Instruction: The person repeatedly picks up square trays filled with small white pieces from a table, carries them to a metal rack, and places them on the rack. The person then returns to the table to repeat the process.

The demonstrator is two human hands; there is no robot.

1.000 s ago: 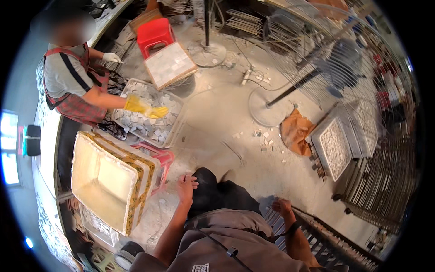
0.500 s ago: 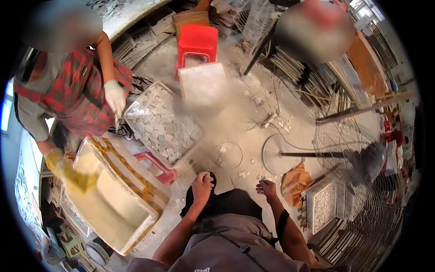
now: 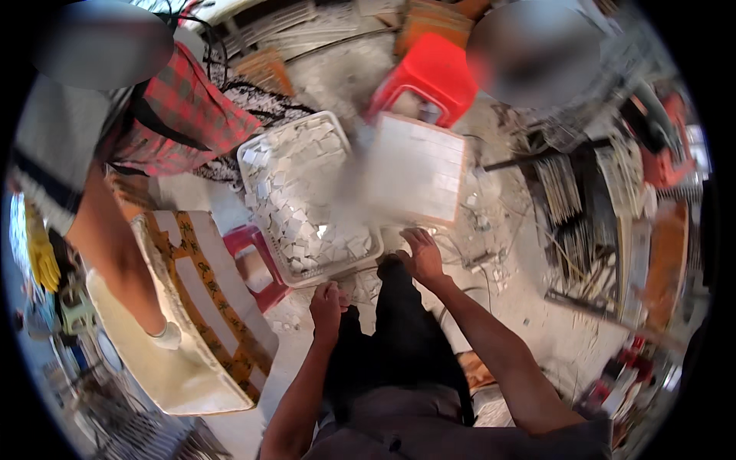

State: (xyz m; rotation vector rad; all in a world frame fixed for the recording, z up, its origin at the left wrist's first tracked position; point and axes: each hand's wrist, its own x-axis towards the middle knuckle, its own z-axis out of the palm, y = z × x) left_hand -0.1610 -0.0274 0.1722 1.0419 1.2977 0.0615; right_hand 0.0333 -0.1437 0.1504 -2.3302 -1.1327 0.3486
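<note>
My left hand (image 3: 327,307) is above my left thigh, by the near end of a white plastic basket (image 3: 295,280). Its fingers are curled; whatever they may hold is too small to make out. Pale tile pieces (image 3: 303,184) fill the basket. My right hand (image 3: 420,259) reaches forward past my knee with fingers stretched and apart, and nothing shows in it. Just beyond that hand lies a square white board (image 3: 418,169) with thin grid lines and an orange edge, partly blurred.
A co-worker's arm (image 3: 123,253) reaches into a taped foam box (image 3: 222,307) at left. A pink stool (image 3: 257,268) stands beside the basket, a red stool (image 3: 433,73) behind the board. Stacked panels (image 3: 560,188) stand at right; broken bits litter the floor.
The view has swung, bringing the basket and board closer to my hands. My right hand has stretched forward toward the board, its fingers opening. The co-worker's arm has gone down into the foam box.
</note>
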